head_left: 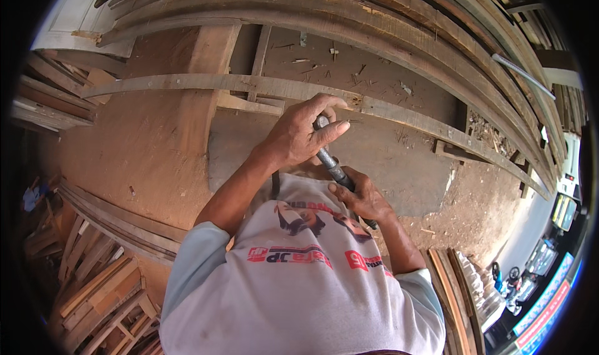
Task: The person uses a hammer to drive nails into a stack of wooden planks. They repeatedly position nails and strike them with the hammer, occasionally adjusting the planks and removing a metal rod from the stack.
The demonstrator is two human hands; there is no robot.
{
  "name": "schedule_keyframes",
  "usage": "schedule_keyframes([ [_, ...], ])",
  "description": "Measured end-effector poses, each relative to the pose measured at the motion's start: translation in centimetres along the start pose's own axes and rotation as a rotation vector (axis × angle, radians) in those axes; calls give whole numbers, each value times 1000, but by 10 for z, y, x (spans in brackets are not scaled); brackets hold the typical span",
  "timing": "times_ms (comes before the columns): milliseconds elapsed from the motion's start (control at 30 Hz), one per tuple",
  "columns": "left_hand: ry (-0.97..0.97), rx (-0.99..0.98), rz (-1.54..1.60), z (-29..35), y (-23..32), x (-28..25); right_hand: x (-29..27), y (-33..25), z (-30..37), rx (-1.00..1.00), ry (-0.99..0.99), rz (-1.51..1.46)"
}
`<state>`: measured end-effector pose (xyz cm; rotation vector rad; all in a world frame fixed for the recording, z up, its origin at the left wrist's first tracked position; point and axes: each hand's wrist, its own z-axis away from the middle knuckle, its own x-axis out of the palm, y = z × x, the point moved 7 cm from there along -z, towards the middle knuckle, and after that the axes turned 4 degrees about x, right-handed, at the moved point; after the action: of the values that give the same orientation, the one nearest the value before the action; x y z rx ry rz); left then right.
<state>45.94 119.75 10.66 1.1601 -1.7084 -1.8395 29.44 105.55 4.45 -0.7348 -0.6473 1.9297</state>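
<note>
In front of my chest a hammer [331, 162] slants from upper left to lower right, with a grey metal shaft and a black grip. Around the grip, close to my shirt, the fingers of my right hand [364, 198] are wrapped. My left hand [302, 130] is closed about the upper end, its thumb stretched over to the right; its fingers partly hide the hammer's head. Just beyond my left fingertips runs a long, narrow wooden board [412, 121], with a rough brown mark on it near the fingers.
Long weathered planks [324, 8] are stacked along the far side. A wide upright board [214, 52] crosses under the narrow one. Wood scraps litter the dirt floor [143, 130]. Timber offcuts [106, 292] are piled at lower left, and planks [449, 292] lean at lower right. Vehicles [541, 255] stand outside.
</note>
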Motion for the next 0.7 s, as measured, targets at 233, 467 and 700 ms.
schedule_keyframes([
  [233, 120, -240, -569, 38, -55, -107, 10, -7, -19, 16, 172, 77],
  [467, -71, -197, -1017, 34, -168, -201, 21, -78, -31, -178, 421, -30],
  [700, -247, 10, -878, 14, -210, -199, 90, -109, -91, 66, 493, -139],
])
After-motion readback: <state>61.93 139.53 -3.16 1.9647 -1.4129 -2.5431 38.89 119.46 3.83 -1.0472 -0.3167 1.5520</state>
